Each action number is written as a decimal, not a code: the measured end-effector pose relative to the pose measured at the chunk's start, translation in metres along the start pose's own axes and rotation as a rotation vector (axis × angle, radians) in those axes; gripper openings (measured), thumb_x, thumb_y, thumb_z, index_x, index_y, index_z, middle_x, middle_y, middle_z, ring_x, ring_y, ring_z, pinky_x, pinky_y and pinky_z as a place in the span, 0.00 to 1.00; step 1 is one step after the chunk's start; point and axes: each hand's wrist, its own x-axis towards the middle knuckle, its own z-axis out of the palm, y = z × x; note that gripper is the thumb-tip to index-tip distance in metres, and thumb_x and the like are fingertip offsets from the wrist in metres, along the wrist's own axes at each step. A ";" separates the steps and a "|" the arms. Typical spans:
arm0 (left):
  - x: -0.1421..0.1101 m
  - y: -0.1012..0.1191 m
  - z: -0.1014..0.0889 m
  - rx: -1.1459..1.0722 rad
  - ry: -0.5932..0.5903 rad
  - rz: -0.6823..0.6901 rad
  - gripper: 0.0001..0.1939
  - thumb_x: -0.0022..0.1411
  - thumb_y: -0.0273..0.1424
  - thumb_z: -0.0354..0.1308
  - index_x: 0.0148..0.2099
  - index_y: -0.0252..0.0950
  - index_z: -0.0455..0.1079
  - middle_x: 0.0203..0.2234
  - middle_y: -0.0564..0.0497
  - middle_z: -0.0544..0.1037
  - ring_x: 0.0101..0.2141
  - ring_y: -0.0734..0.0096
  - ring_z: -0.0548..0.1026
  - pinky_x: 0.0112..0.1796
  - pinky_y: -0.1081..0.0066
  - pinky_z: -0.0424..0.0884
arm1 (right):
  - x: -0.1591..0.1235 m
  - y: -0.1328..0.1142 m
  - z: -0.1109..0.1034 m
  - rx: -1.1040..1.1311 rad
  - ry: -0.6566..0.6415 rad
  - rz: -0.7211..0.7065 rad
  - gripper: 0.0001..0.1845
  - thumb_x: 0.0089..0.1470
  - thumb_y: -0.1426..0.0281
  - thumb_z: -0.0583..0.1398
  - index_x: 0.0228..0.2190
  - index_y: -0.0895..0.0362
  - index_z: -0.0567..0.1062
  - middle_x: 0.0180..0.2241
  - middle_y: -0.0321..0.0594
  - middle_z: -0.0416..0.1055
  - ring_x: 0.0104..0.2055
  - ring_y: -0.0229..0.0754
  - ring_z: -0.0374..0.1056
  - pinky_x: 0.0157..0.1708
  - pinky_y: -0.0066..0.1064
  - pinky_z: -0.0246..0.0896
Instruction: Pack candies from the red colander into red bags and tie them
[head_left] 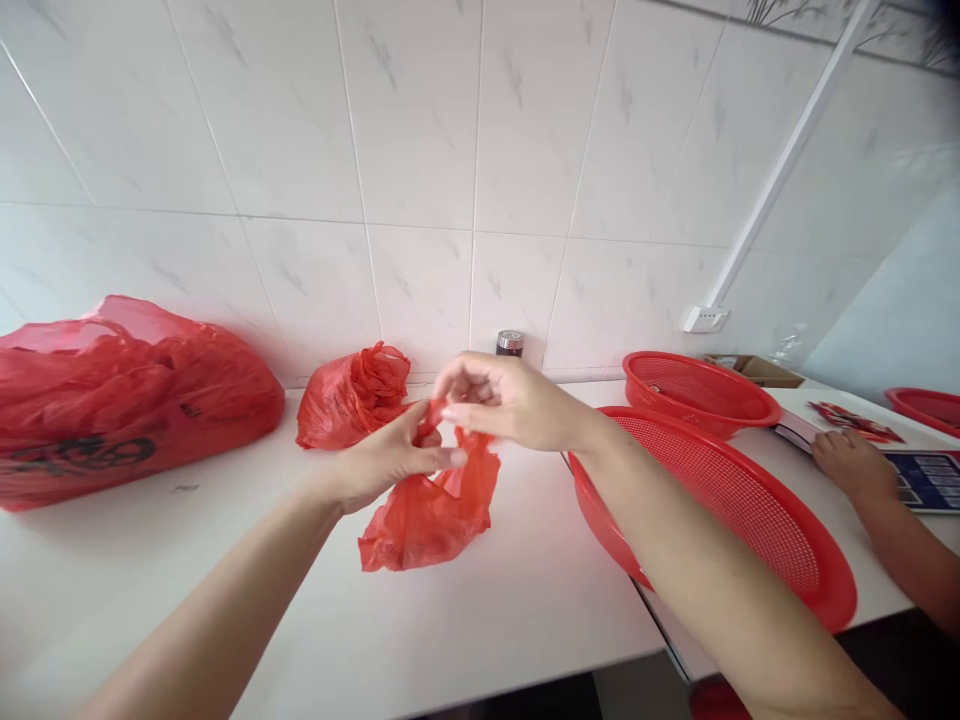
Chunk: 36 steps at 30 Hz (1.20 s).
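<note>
Between my two hands hangs a thin red plastic bag point(435, 520), its crumpled lower part just over the white table. My left hand point(394, 455) pinches the bag's gathered top from the left, thumb pointing right. From the right, my right hand point(499, 400) curls its fingers round the same twisted top; part of the grip is hidden behind the fingers. Behind my left hand sits a smaller filled red bag point(341, 400) with a bunched top. Whether anything lies inside the hanging bag I cannot tell.
A large stuffed red bag point(142, 400) lies at left. Under my right forearm is a big red mesh basket point(750, 500), with a smaller red basket point(697, 390) behind it. A dark bottle point(510, 343) stands by the wall. Another person's hand point(855, 465) touches a scale point(926, 480).
</note>
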 end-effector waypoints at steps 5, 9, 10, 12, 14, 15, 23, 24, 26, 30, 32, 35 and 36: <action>0.002 0.004 0.011 0.035 -0.102 -0.179 0.13 0.59 0.41 0.57 0.39 0.39 0.75 0.30 0.47 0.76 0.24 0.71 0.71 0.20 0.76 0.68 | 0.022 0.007 0.019 -0.027 0.108 -0.100 0.07 0.56 0.68 0.58 0.39 0.53 0.70 0.38 0.36 0.68 0.39 0.38 0.65 0.39 0.31 0.62; 0.002 -0.008 0.000 -0.063 -0.010 -0.297 0.20 0.62 0.47 0.51 0.36 0.38 0.76 0.22 0.51 0.74 0.21 0.73 0.70 0.20 0.75 0.68 | 0.009 0.035 0.015 -0.169 0.050 0.075 0.11 0.54 0.61 0.60 0.39 0.52 0.71 0.36 0.36 0.70 0.36 0.39 0.65 0.32 0.30 0.60; 0.002 -0.012 -0.004 -0.082 0.005 -0.310 0.21 0.62 0.48 0.51 0.35 0.37 0.76 0.20 0.51 0.73 0.19 0.73 0.70 0.21 0.75 0.68 | 0.003 0.040 0.015 -0.187 0.019 0.130 0.10 0.55 0.61 0.60 0.36 0.53 0.72 0.32 0.35 0.70 0.32 0.38 0.65 0.29 0.29 0.58; 0.001 -0.019 -0.009 -0.090 0.001 -0.313 0.23 0.61 0.49 0.50 0.30 0.36 0.75 0.16 0.52 0.72 0.18 0.73 0.69 0.21 0.74 0.68 | -0.011 0.044 0.016 -0.179 0.060 0.184 0.09 0.57 0.61 0.58 0.31 0.53 0.71 0.27 0.33 0.69 0.28 0.37 0.62 0.26 0.28 0.55; -0.001 -0.021 -0.012 -0.101 -0.055 -0.273 0.25 0.62 0.49 0.49 0.26 0.36 0.75 0.15 0.50 0.72 0.17 0.72 0.68 0.23 0.71 0.69 | -0.023 0.040 0.019 -0.107 0.133 0.167 0.11 0.58 0.60 0.58 0.30 0.54 0.71 0.27 0.33 0.68 0.28 0.37 0.62 0.28 0.29 0.56; -0.003 -0.020 -0.013 -0.116 -0.098 -0.236 0.25 0.63 0.48 0.49 0.25 0.35 0.74 0.17 0.48 0.74 0.18 0.71 0.69 0.25 0.70 0.70 | -0.028 0.035 0.021 -0.059 0.122 0.135 0.11 0.57 0.59 0.59 0.30 0.54 0.72 0.29 0.34 0.68 0.31 0.37 0.64 0.31 0.30 0.58; -0.012 -0.010 -0.008 0.273 -0.223 -0.036 0.08 0.57 0.30 0.56 0.34 0.40 0.77 0.22 0.53 0.73 0.24 0.70 0.70 0.29 0.69 0.69 | -0.025 0.060 0.056 0.256 0.211 0.158 0.19 0.64 0.55 0.50 0.41 0.52 0.73 0.39 0.39 0.68 0.44 0.41 0.65 0.45 0.34 0.59; -0.011 -0.017 -0.006 0.369 -0.121 0.011 0.09 0.55 0.26 0.54 0.31 0.40 0.76 0.21 0.54 0.72 0.23 0.70 0.69 0.27 0.71 0.67 | -0.023 0.070 0.062 0.271 0.215 0.193 0.19 0.64 0.55 0.49 0.43 0.53 0.72 0.37 0.38 0.69 0.38 0.40 0.67 0.42 0.33 0.61; -0.008 -0.034 0.000 0.540 0.136 0.114 0.12 0.51 0.20 0.49 0.26 0.39 0.70 0.19 0.55 0.70 0.22 0.72 0.67 0.24 0.73 0.63 | -0.022 0.084 0.072 0.321 0.200 0.256 0.19 0.64 0.56 0.48 0.45 0.53 0.70 0.30 0.34 0.68 0.26 0.36 0.64 0.35 0.32 0.61; -0.008 -0.059 0.014 0.581 0.385 0.243 0.10 0.51 0.18 0.46 0.29 0.38 0.63 0.28 0.53 0.71 0.29 0.71 0.69 0.30 0.71 0.66 | -0.027 0.093 0.076 0.540 0.071 0.331 0.15 0.63 0.60 0.52 0.48 0.51 0.67 0.24 0.28 0.63 0.19 0.33 0.61 0.33 0.33 0.62; -0.011 -0.060 0.020 0.461 0.364 0.261 0.08 0.56 0.21 0.47 0.31 0.38 0.63 0.35 0.52 0.72 0.31 0.71 0.71 0.32 0.71 0.69 | -0.030 0.091 0.074 0.629 -0.017 0.313 0.13 0.61 0.61 0.54 0.44 0.53 0.70 0.26 0.31 0.66 0.25 0.37 0.67 0.38 0.35 0.63; -0.020 -0.055 0.023 0.302 0.245 0.198 0.08 0.62 0.30 0.49 0.39 0.40 0.69 0.40 0.50 0.73 0.29 0.72 0.73 0.33 0.70 0.73 | -0.034 0.088 0.075 0.619 0.041 0.290 0.12 0.58 0.60 0.57 0.35 0.56 0.70 0.29 0.34 0.68 0.33 0.39 0.68 0.43 0.35 0.61; -0.024 -0.056 0.021 0.289 0.212 0.159 0.10 0.64 0.33 0.48 0.43 0.41 0.70 0.42 0.49 0.74 0.30 0.71 0.74 0.35 0.68 0.73 | -0.036 0.089 0.076 0.589 0.081 0.287 0.12 0.58 0.59 0.57 0.33 0.55 0.69 0.29 0.34 0.68 0.33 0.39 0.67 0.43 0.35 0.61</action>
